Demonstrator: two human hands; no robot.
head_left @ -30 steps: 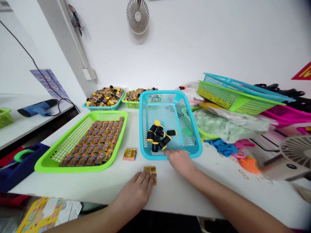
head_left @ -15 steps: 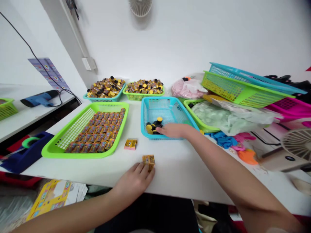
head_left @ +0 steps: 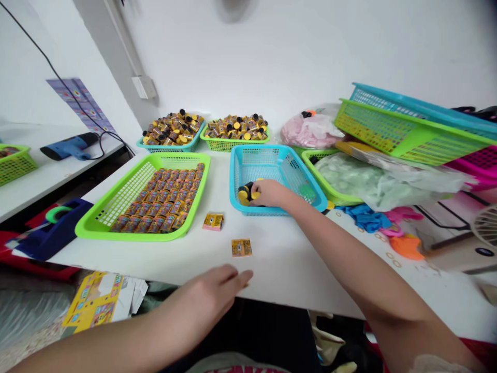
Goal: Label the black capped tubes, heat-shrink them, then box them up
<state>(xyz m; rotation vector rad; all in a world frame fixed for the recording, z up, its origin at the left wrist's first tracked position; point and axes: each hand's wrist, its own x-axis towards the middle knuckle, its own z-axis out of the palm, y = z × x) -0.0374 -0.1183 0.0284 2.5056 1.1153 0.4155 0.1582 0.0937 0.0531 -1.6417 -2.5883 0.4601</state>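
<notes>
My right hand [head_left: 268,192] reaches into the blue basket [head_left: 276,155] and is curled over a small pile of black rolls with yellow caps [head_left: 244,192]; whether it grips one is hidden. At the table's near edge, my left hand [head_left: 212,292] lies with its fingers stretched out and holds nothing. A small yellow label [head_left: 241,247] lies flat on the table just beyond its fingertips. A second small packet [head_left: 213,221] lies further back, beside the green tray.
A green tray [head_left: 116,207] holds rows of wrapped rolls. Two baskets of wrapped rolls [head_left: 173,129] [head_left: 236,128] stand at the back. Stacked baskets [head_left: 404,124], plastic bags and coloured rubber pieces [head_left: 368,217] crowd the right. A tape dispenser [head_left: 50,228] sits at the left.
My left hand has let go of the yellow label and pulled back to the table edge. My right hand has gone deeper into the blue basket, onto the black rolls.
</notes>
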